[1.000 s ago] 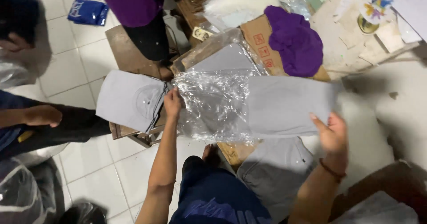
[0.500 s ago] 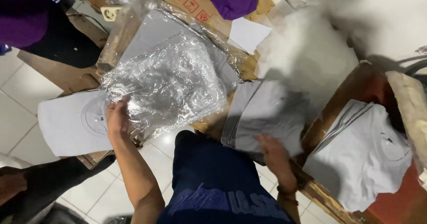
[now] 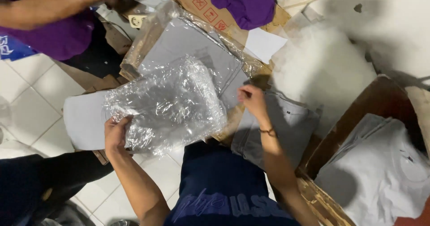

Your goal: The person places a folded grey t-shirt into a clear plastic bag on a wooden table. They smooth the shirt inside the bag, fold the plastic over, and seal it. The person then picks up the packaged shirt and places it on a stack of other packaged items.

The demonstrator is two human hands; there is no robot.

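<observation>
Crinkled clear plastic bag (image 3: 168, 105) was pinched at its near edge by the left hand (image 3: 117, 135), fingers closed on the film; the bag lay spread just beyond that hand, over the corner of a folded white shirt (image 3: 83, 123) and a bagged grey shirt (image 3: 188, 46). The right hand (image 3: 253, 101) rested, fingers curled together, on a folded grey garment (image 3: 286, 127) just below and to its right; whether it had truly gripped the cloth I could not tell. Judging from this, the step in hand was bagging the folded piece, and doing it well called for finding the bag's open mouth with the left hand before lifting; the film looked slack and clingy, so a firm pinch on one layer only would have kept the mouth open. The garment wanted sliding in flat, fold leading, so that it did not bunch. Further right of the right hand, a stack of white shirts (image 3: 385, 167) sat in a cardboard box (image 3: 322, 203); another person's arm (image 3: 49, 6) worked well beyond the left hand.
</observation>
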